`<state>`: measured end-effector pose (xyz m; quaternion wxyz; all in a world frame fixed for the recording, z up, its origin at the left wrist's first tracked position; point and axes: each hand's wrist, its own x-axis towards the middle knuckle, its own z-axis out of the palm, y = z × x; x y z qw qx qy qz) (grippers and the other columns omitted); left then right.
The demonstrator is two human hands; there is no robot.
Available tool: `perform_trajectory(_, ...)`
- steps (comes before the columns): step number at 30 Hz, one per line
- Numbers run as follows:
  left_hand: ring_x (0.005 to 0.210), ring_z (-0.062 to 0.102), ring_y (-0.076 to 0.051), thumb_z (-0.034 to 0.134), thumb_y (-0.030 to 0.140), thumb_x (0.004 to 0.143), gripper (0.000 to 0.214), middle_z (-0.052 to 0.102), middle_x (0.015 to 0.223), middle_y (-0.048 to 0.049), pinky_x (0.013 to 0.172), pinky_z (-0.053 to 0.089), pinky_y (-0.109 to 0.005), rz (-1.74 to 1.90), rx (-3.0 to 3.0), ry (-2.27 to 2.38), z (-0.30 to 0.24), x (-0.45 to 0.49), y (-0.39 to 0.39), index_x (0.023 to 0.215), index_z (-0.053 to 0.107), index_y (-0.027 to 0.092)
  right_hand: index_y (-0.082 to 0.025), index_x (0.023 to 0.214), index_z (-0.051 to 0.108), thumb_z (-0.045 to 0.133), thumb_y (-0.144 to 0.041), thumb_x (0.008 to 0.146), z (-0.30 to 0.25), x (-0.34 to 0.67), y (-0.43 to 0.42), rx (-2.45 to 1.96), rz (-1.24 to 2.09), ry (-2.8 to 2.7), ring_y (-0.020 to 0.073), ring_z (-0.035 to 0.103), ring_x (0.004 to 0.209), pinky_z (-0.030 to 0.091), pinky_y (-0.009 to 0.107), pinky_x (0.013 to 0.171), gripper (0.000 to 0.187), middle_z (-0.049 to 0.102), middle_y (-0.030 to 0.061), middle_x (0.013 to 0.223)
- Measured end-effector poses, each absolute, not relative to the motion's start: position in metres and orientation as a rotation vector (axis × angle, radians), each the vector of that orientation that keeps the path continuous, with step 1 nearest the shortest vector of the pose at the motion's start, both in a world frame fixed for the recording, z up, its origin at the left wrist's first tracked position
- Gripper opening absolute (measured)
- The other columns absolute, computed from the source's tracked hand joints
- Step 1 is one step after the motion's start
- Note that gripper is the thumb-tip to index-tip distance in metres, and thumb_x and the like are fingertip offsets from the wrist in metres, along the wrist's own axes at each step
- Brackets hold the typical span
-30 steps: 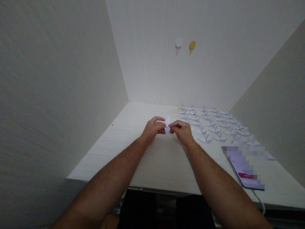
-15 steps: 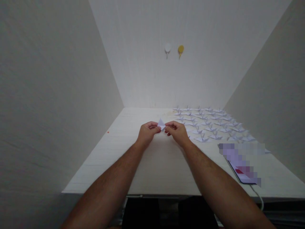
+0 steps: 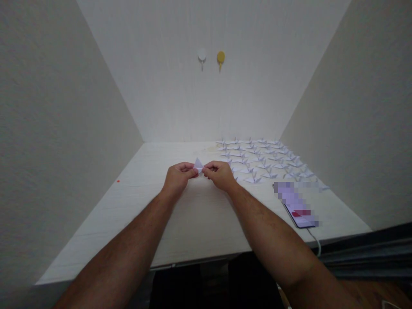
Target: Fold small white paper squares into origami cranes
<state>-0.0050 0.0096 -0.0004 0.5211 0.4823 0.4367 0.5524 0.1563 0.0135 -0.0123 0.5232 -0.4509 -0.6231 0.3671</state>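
Observation:
A small folded piece of white paper is held up between both hands, its pointed tip upward. My left hand pinches its left side, thumb in front and fingers behind. On the right side, my right hand grips it between thumb and fingertips. Its lower part is partly covered by the thumbs. Just beyond my right hand, rows of folded white paper cranes stand on the white table.
A phone with a partly blurred screen lies at the right, its white cable running over the table's front edge. Walls enclose the table on both sides and behind. A white hook and a yellow hook are on the back wall.
My view has swung to the right and tilted slightly, so everything appears farther left. My right fingers have closed in more on the paper's right side; both hands keep holding it.

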Motion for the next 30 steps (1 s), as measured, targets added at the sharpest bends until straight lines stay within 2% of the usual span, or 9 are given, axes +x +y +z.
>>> perform_trajectory(20,0.056,0.063,-0.012,0.084,0.024,0.050,0.029,0.068,0.064,-0.0033,0.063,0.053,-0.027,1.298,1.106,1.040,-0.0046,-0.0042,0.0127,0.069,0.065,0.013,-0.016,0.069,0.067,0.065,-0.030,0.071,-0.0109,0.1564,0.0114,-1.073,0.892,-1.512,0.0110,0.054,0.052,0.040,0.022,0.049,0.015,0.062,-0.0006,0.057)
perform_trajectory(30,0.059,0.062,-0.013,0.084,0.028,0.055,0.029,0.068,0.065,-0.0021,0.064,0.052,-0.027,1.289,1.230,1.028,-0.0049,-0.0057,0.0118,0.073,0.066,0.014,-0.016,0.071,0.069,0.067,-0.032,0.071,-0.0090,0.1565,0.0098,-1.097,0.821,-1.533,0.0107,0.053,0.052,0.040,0.022,0.051,0.016,0.061,-0.0008,0.056)
